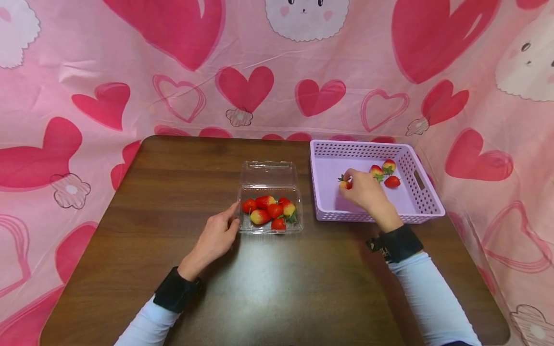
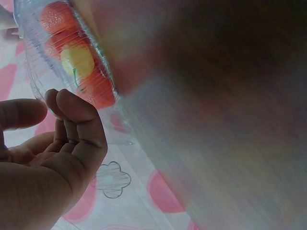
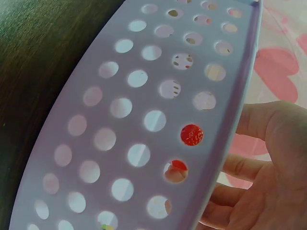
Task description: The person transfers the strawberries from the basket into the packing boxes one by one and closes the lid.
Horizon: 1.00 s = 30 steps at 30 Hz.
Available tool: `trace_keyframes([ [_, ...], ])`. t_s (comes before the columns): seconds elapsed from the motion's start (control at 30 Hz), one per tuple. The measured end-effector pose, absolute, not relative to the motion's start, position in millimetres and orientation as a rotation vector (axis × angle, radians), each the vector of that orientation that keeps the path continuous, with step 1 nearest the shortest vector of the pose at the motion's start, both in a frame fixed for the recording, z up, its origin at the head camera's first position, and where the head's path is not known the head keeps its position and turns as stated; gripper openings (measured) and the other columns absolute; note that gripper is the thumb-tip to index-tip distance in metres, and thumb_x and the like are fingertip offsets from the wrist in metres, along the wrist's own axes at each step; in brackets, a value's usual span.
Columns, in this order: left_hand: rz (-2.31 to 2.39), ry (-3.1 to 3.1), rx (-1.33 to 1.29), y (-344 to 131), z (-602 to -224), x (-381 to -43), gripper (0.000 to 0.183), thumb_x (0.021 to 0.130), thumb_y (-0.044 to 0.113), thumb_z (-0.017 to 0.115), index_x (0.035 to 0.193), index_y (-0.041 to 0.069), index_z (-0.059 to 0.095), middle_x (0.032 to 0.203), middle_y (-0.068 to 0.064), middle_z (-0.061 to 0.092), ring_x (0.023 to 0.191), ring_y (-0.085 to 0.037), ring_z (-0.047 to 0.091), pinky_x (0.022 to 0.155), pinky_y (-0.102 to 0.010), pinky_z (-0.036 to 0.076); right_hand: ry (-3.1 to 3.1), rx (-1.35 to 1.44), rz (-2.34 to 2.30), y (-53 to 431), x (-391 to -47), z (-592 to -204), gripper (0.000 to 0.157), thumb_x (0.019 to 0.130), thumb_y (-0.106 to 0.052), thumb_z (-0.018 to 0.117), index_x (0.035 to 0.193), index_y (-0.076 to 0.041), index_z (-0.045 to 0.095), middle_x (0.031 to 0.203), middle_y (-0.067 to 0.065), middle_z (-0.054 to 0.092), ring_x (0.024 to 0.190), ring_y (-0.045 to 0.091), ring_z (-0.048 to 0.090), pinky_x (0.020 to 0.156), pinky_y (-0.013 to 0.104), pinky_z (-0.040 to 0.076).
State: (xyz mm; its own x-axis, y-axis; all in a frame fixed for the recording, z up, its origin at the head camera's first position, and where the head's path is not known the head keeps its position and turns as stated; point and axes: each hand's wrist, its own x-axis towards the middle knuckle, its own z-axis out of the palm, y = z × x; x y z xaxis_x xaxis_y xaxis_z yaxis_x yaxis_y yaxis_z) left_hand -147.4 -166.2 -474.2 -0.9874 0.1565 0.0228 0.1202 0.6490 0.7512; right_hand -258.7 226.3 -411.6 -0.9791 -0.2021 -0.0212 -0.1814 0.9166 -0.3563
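Note:
A clear plastic clamshell box [image 1: 246, 226] stands with its lid [image 1: 269, 174] folded back, holding several strawberries [image 1: 260, 216]. My left hand [image 1: 218, 233] touches the box's left side with its fingertips; the left wrist view shows the relaxed fingers [image 2: 79, 108] against the ribbed wall. Over in a lilac basket [image 1: 326, 197], my right hand [image 1: 363, 190] pinches a strawberry [image 1: 345, 184] between thumb and fingers. In the right wrist view the perforated basket wall [image 3: 139, 100] hides most of that grip, with red fruit [image 3: 192, 135] showing through a hole.
Several other strawberries [image 1: 392, 181] lie at the right of the basket. Both containers sit on a dark wooden table [image 1: 195, 163], the basket to the right of the box. A pink cloth with hearts [image 1: 246, 89] hangs behind and beside the table.

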Motion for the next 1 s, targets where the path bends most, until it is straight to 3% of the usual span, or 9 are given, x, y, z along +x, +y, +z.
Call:
trace_keyframes([
  [0.23,1.28,2.818,0.239,-166,-474,-147,0.054,0.104,0.008,0.059,0.155,-0.005,0.047,0.073,-0.005,0.051,0.06,-0.02,0.047,0.054,-0.033,0.042,3.025,-0.322,-0.546,221,-256,-409,0.027,0.092,-0.021,0.068,0.111,-0.002,0.066,0.081,0.012,0.063,0.076,0.034,0.057,0.066,0.046,0.046],
  [0.67,1.281,2.804,0.229,-166,-473,-147,0.054,0.104,0.009,0.058,0.156,-0.004,0.046,0.074,-0.005,0.051,0.06,-0.02,0.047,0.054,-0.033,0.042,3.0,-0.319,-0.539,209,-248,-400,0.032,0.095,-0.024,0.07,0.117,-0.002,0.066,0.088,0.016,0.065,0.082,0.036,0.058,0.074,0.049,0.049],
  [1.0,1.276,2.81,0.243,-166,-473,-147,0.054,0.104,0.009,0.059,0.155,-0.005,0.046,0.074,-0.004,0.051,0.06,-0.02,0.046,0.055,-0.033,0.041,2.984,-0.332,-0.57,202,-242,-398,0.032,0.096,-0.025,0.07,0.118,-0.002,0.065,0.084,0.013,0.063,0.078,0.032,0.057,0.067,0.043,0.047],
])
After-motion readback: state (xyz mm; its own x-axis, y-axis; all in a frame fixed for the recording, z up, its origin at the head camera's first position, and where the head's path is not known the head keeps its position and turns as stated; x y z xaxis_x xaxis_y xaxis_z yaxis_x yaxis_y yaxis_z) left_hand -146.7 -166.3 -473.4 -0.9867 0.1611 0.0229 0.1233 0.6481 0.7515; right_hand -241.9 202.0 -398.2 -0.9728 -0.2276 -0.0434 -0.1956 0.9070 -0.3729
